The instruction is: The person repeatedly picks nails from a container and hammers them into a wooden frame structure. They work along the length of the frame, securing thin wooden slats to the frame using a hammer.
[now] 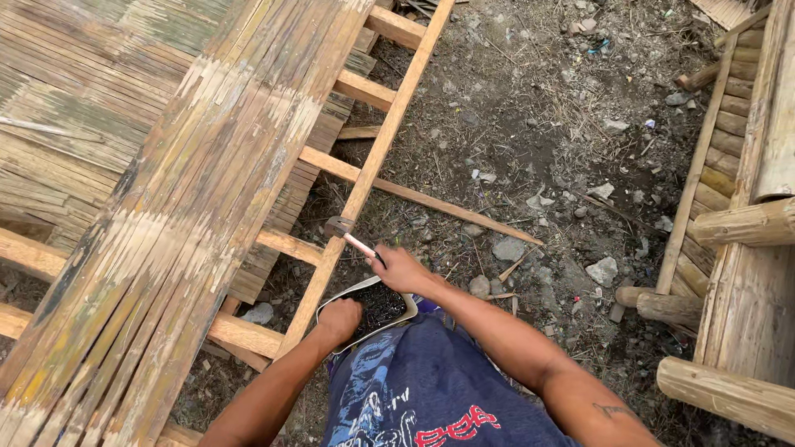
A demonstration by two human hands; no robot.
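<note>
Head view: right hand gripping a hammer whose head rests at the frame rail, left hand dipped, fingers curled, into the tray of dark nails on the lap—tray likely tips, spilling nails.

This is an outdoor building site or open-air bamboo workshop on bare ground. A long wooden frame rail runs diagonally through the view. Left of the rail, flattened split-bamboo matting lies over wooden crosspieces joined to it. Right of the rail the dirt ground is strewn with stones, dry stalks and small litter. Farther right of the rail stands another bamboo structure of round poles and slats.
</note>
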